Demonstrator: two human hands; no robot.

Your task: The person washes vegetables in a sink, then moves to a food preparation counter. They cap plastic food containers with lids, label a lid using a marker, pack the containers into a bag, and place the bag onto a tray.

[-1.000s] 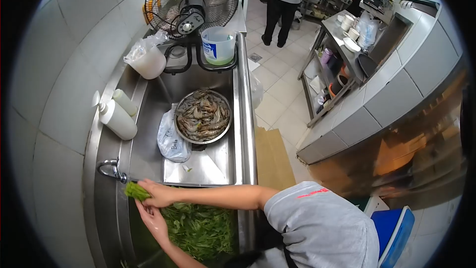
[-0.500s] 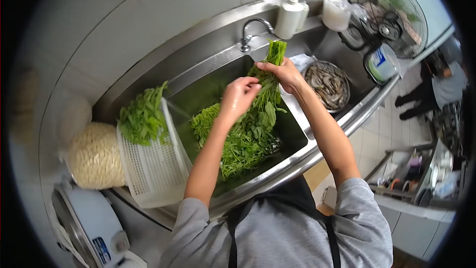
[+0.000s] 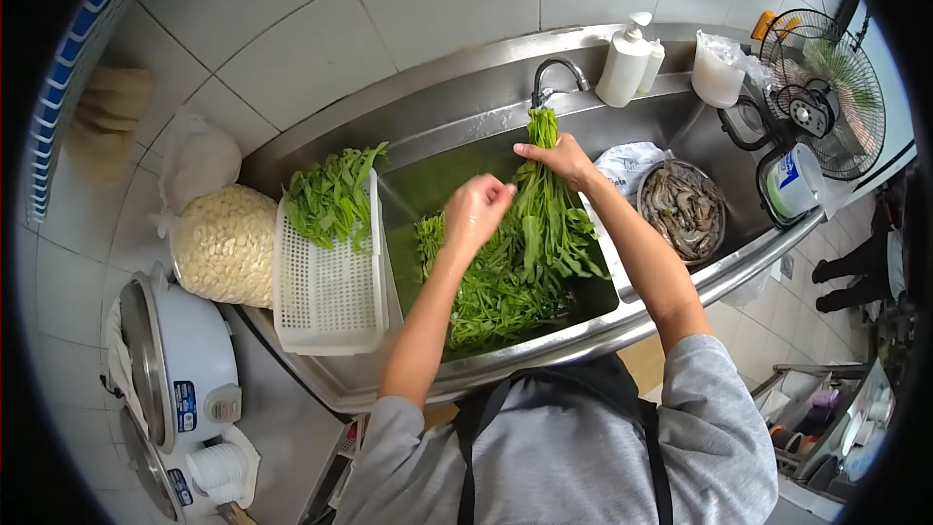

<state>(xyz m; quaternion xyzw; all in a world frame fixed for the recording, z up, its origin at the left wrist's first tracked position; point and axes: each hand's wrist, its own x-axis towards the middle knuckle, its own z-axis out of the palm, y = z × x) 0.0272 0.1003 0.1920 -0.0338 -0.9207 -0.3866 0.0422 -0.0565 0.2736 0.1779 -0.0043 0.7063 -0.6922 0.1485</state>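
Note:
My right hand [image 3: 562, 159] is wrapped round the stems of a bunch of leafy greens [image 3: 546, 219], just in front of the faucet [image 3: 556, 78]. The stem ends point up toward the faucet and the leaves hang down over the sink basin [image 3: 418, 170]. Close to the bunch, on its left, is my left hand [image 3: 478, 211], fingers curled together; whatever they may hold is hidden. More cut greens [image 3: 486, 306] fill the basin below both hands. A white perforated basket [image 3: 330, 297] at the basin's left carries another heap of greens [image 3: 333, 196].
Right of the basin sits a bowl of shrimp [image 3: 680, 211] beside a white bag [image 3: 630, 163]. Pump bottles [image 3: 625, 66] and a fan [image 3: 826, 97] stand behind. Leftward are a bag of pale pieces [image 3: 225, 245] and a rice cooker [image 3: 190, 360]. A person's legs [image 3: 855, 277] show far right.
The camera view has shifted, so the sink appears farther right. The held bunch now hangs straighter and fuller below my right hand. My left hand has moved slightly away from the stems.

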